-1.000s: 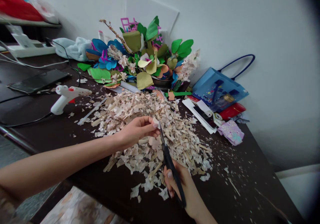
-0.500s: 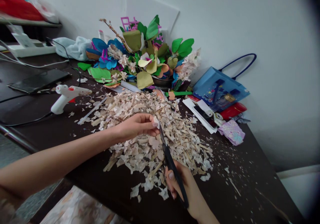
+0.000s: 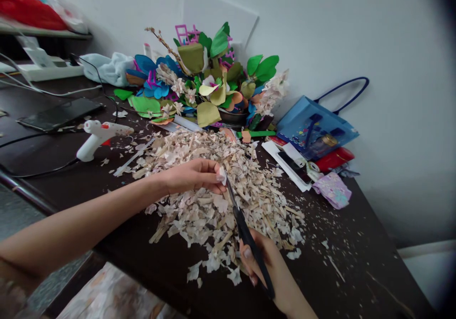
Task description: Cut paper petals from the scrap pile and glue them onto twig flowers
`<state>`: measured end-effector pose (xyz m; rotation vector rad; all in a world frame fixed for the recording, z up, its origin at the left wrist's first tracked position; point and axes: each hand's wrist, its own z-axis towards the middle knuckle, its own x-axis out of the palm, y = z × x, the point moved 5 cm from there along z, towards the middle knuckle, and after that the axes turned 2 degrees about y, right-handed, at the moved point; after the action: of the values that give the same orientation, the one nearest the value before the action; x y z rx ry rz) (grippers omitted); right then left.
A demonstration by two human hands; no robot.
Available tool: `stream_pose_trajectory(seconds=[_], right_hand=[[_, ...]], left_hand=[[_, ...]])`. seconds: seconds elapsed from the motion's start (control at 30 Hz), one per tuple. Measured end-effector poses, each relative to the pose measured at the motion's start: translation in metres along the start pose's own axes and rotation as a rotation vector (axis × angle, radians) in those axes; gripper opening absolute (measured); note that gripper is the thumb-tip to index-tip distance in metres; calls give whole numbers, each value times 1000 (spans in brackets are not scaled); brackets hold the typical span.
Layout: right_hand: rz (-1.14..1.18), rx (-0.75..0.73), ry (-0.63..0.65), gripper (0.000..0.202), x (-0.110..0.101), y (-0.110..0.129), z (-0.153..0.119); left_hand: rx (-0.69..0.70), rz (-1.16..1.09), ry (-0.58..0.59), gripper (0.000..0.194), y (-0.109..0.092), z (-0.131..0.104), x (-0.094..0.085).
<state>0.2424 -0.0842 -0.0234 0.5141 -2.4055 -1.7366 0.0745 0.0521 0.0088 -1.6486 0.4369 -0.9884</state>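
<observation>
My left hand (image 3: 199, 175) is closed, pinching a small whitish, petal-like piece (image 3: 223, 175) between thumb and fingertips. Scissors with black handles (image 3: 252, 248) are in my right hand (image 3: 269, 264), whose fingers are wrapped round the grips. Their blades point up and away from me, with the tips right beside the pinched piece. Whether the blades touch it I cannot tell. Under both hands spreads a wide heap of pale beige, dry-looking scraps (image 3: 203, 219) on the dark table (image 3: 142, 257).
A white glue gun (image 3: 93, 138) and a black phone (image 3: 62, 113) lie to the left. Colourful artificial flowers (image 3: 210, 81) stand behind the heap. On the right are a blue bag (image 3: 306, 124), a white box lid (image 3: 281, 164) and a purple cloth (image 3: 333, 190).
The whole view has shifted slightly to the right. The scissors and my right hand have moved a little, while my left hand keeps its pinch on the small piece.
</observation>
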Motion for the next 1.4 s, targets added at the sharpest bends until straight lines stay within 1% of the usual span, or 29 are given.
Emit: stream_pose_trajectory(seconds=[0.2, 0.3, 0.43, 0.5, 0.6, 0.67, 0.77, 0.9, 1.0, 1.2, 1.4], right_hand=[[16, 42, -22, 48, -6, -6, 0], [18, 19, -27, 51, -9, -1, 1], [-54, -23, -37, 52, -15, 6, 1], [-71, -45, -28, 54, -16, 8, 1], [-7, -50, -18, 56, -15, 8, 1], [33, -55, -39, 51, -15, 9, 2], [27, -73, -93, 39, -15, 12, 4], [25, -116, -161, 33, -15, 15, 5], [67, -132, -185, 29, -13, 15, 6], [84, -158, -226, 24, -7, 15, 7], [136, -206, -262, 25, -3, 8, 9]], left_hand=[[-12, 25, 17, 17, -2, -1, 1], [-7, 34, 5, 17, -4, -2, 2], [-33, 54, -11, 17, -2, -3, 5], [-50, 59, 4, 17, 1, -3, 7], [-73, 67, 42, 16, 5, -4, 11], [-94, 65, 56, 17, 8, -4, 14], [-128, 49, 83, 17, 14, -6, 23], [-165, 45, 154, 18, 24, -7, 37], [-190, 49, 173, 20, 31, -9, 44], [-202, 98, 213, 23, 41, -11, 52], [-183, 162, 206, 23, 45, -10, 54]])
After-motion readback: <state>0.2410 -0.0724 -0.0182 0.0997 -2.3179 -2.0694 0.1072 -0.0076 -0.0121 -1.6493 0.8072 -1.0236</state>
